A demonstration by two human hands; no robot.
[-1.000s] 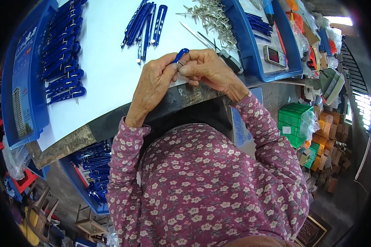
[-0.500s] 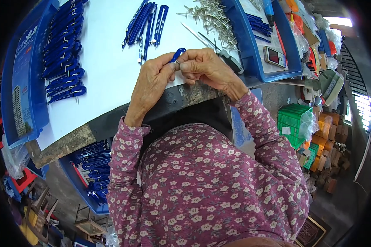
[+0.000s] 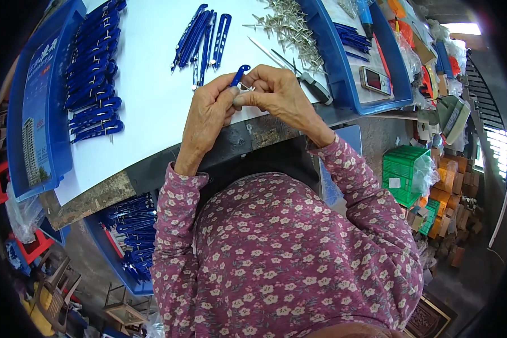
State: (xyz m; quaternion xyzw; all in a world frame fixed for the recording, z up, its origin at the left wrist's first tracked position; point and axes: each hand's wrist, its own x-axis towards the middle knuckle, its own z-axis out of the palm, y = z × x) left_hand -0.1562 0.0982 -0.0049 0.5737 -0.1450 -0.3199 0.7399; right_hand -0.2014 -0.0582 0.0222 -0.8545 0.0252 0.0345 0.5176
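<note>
Right hand [image 3: 281,100] has loosened since half a second ago: fingers more spread, thumb tip shifted toward the left thumb, and a small silver pin [image 3: 246,87] now shows clearly in the gap. Left hand [image 3: 207,112] is pinched closed on a blue handle piece [image 3: 240,74], round end sticking up, rest hidden by the fingers. Right grip is part-open; can't tell if it has the pin or the pin hangs off the blue piece. Both sit in front of the person, near the worn table edge [image 3: 101,197].

Risks, my read: pin is thin and barely backed up by those right fingers, so a slip could send it over the edge. If the left pinch rolls, the blue piece twists and any alignment goes. Pin end could jab a thumb, tips being that close. A careless reach toward the silver pin pile [image 3: 293,28] could catch the grey-handled pointed tool [image 3: 315,88] near it.
</note>
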